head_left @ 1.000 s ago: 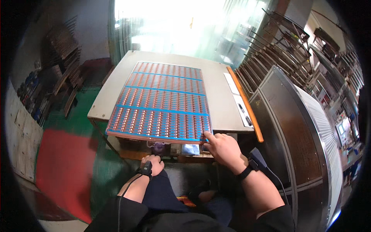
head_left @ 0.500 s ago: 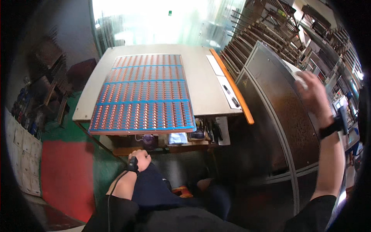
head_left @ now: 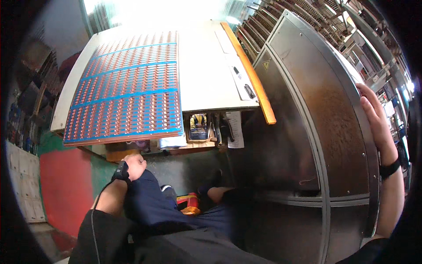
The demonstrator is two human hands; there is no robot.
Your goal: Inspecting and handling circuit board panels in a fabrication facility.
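My left hand [head_left: 135,165] rests on my dark-trousered knee, fingers curled in, and nothing shows in it. My right hand [head_left: 374,115] lies along the upper outer edge of a grey metal cabinet [head_left: 303,57]. Its fingers are stretched out and touch that edge, partly hidden behind it. In front of me a white table [head_left: 204,83] carries a stack of flat panels [head_left: 125,88]. The top panel has rows of small copper-coloured shapes crossed by blue strips. The panel stack's near edge is just beyond my left hand.
An orange bar [head_left: 248,72] runs along the table's right side, beside a white sheet [head_left: 239,77] with dark pens. Under the tabletop are a blue tray [head_left: 198,130] and several tools. A red and yellow object [head_left: 190,203] lies by my feet. Metal racks [head_left: 303,11] stand beyond the cabinet.
The view has swung so the table sits further left and higher. My right hand has come down from above the cabinet onto its edge. My left hand stays on my knee.
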